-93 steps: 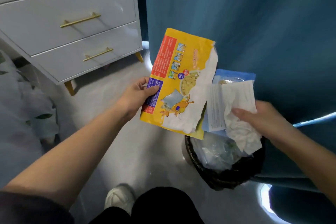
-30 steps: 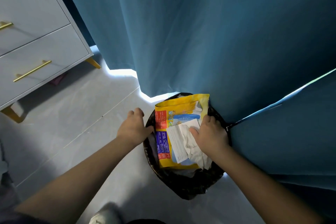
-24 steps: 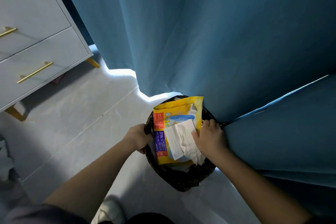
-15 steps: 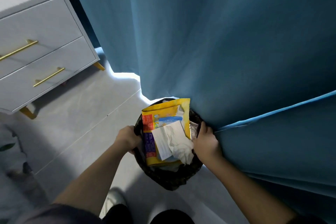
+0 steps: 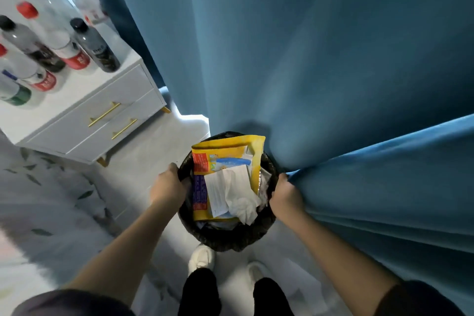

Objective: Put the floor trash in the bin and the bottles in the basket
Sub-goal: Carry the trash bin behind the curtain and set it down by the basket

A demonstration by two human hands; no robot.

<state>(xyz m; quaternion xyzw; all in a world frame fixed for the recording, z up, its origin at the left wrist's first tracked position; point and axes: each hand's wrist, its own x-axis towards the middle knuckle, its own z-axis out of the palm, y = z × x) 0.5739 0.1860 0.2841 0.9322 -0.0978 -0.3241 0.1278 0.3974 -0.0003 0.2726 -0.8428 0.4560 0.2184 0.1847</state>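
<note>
A round bin lined with a black bag (image 5: pixel 225 237) stands on the floor against the blue curtain. Inside it lie a yellow snack packet (image 5: pixel 228 151), a white paper sheet and crumpled tissue (image 5: pixel 234 194). My left hand (image 5: pixel 168 186) grips the bin's left rim. My right hand (image 5: pixel 284 194) grips the right rim, its fingers curled over the edge. Several bottles (image 5: pixel 84 43) with black, red and white caps stand on the white dresser at the upper left.
A white dresser (image 5: pixel 84 120) with gold handles stands at the left. The blue curtain (image 5: pixel 320 59) hangs behind and to the right of the bin. A leaf-patterned cloth (image 5: pixel 38 200) lies at the lower left. My white shoes (image 5: pixel 202 258) stand just below the bin.
The packet, paper and tissue went from my hands into the bin. Both hands then moved to the bin's rim and closed on it. The view pulled back and the dresser top came into sight.
</note>
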